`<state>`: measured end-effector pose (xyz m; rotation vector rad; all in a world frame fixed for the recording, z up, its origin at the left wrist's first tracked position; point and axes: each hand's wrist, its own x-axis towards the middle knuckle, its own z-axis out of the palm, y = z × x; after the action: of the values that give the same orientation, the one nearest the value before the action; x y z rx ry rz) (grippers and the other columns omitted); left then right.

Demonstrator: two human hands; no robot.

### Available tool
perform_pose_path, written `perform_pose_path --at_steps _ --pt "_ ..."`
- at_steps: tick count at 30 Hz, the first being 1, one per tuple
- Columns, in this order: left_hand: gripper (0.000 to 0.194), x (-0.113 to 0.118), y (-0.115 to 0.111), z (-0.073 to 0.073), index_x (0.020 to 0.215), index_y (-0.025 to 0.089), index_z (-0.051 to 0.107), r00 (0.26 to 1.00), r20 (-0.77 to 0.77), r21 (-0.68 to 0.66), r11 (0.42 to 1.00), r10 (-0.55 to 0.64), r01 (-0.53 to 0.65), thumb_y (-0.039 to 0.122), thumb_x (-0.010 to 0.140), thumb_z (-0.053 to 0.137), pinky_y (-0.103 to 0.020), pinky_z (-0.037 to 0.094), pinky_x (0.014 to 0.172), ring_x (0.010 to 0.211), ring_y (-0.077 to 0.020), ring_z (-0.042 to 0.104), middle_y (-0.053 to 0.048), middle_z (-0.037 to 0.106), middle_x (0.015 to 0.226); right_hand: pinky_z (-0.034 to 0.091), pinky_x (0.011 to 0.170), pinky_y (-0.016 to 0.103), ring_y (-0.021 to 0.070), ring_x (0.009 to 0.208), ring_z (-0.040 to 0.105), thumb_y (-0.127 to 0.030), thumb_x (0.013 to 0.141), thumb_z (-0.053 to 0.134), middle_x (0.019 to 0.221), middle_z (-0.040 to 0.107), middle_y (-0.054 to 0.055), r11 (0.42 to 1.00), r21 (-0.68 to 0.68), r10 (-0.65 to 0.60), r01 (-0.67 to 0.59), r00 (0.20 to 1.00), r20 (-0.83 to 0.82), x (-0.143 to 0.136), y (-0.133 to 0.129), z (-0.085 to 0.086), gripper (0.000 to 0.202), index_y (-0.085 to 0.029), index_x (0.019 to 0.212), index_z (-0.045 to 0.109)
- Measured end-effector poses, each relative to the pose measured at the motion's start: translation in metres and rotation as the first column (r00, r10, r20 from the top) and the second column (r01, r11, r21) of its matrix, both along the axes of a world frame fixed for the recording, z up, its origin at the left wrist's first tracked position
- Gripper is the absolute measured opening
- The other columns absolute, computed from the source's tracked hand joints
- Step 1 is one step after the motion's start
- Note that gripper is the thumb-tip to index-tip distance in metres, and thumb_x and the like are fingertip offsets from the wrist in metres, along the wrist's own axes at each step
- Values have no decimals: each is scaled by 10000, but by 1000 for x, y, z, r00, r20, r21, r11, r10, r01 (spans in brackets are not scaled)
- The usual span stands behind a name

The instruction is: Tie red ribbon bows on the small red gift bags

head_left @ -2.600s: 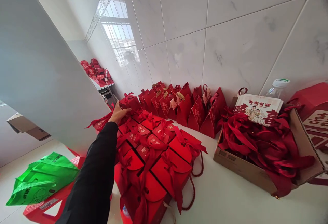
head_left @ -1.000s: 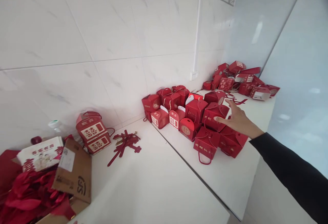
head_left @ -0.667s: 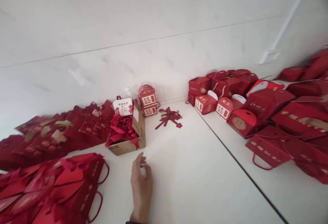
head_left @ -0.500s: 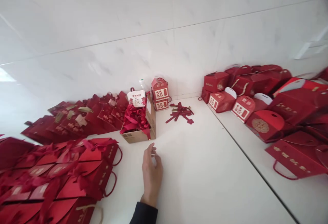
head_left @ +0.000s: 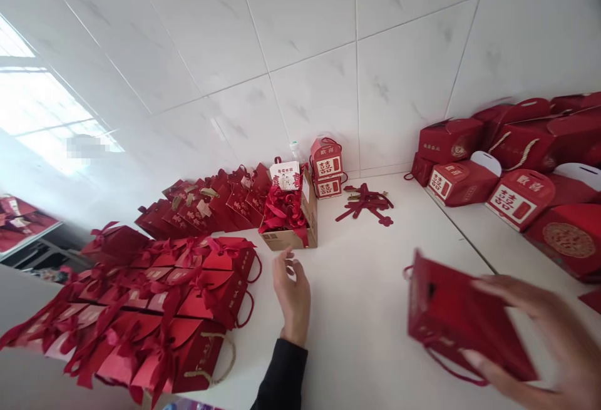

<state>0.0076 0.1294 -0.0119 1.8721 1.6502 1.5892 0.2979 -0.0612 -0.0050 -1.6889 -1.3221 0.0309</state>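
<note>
Head view: red gift box (head_left: 462, 322) is in the right hand (head_left: 575, 360), to the right of the brown carton (head_left: 288, 241) and nearer the wearer. Grip: thumb on the near side, fingers over the far side, clamped on the box. A cord handle (head_left: 453, 369) loops from its near side.

Key relation: the gift box extends from the right hand leftward, toward the carton side; its long axis appears to slant from far left to near right. The left hand (head_left: 292, 297) is just in front of the carton, well apart from the gift box; thumb and curled fingers stand apart, nothing visible between them. Right hand is the nearer one to the gift box, left the nearer to the carton.

Around the carton: red ribbons (head_left: 284, 208) inside; bow-tied boxes (head_left: 206, 300) in rows to its left and nearer; loose straps (head_left: 369, 202) to its right; handled boxes (head_left: 469, 181) farther right.

Unclear: gift box and right hand are motion-blurred; cannot tell whether the box touches the table (head_left: 366, 310). Its underside is hidden. Right wrist is cut off by the frame; left palm not fully visible.
</note>
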Motion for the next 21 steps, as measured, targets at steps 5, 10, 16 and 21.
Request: perform_pose_path --at_steps 5,10,16,21 --pt "337 -27 44 42 1235 164 642 989 -99 38 994 107 -103 160 919 527 -367 540 812 851 -204 629 -115 609 1058 607 1048 456 342 1438 511 -368 928 668 1666 376 31 874 -233 450 -426 891 56 -51 8 -12 823 -514 1621 248" --pt "253 -42 79 72 1096 148 709 957 -277 32 996 83 -78 171 851 654 -475 505 981 1042 -262 614 -101 626 1072 489 1150 470 339 1553 305 -336 957 642 1765 114 12 801 -364 477 -475 874 -90 -62 8 -6 897 -422 1682 121" --pt "86 -40 96 107 718 182 697 958 -287 69 998 25 -6 210 753 624 -556 508 993 911 -311 621 -75 588 788 253 1265 490 311 1589 203 -217 846 711 1745 177 121 694 -483 431 -535 845 -317 -63 5 17 933 -239 1671 276" --pt "136 -36 99 149 778 162 707 968 -198 227 968 153 -107 274 783 630 -585 471 1069 1026 -303 637 -18 559 768 304 1249 466 313 1577 250 -357 887 713 1726 239 157 724 -419 404 -548 829 -386 -60 2 7 877 -219 1658 319"
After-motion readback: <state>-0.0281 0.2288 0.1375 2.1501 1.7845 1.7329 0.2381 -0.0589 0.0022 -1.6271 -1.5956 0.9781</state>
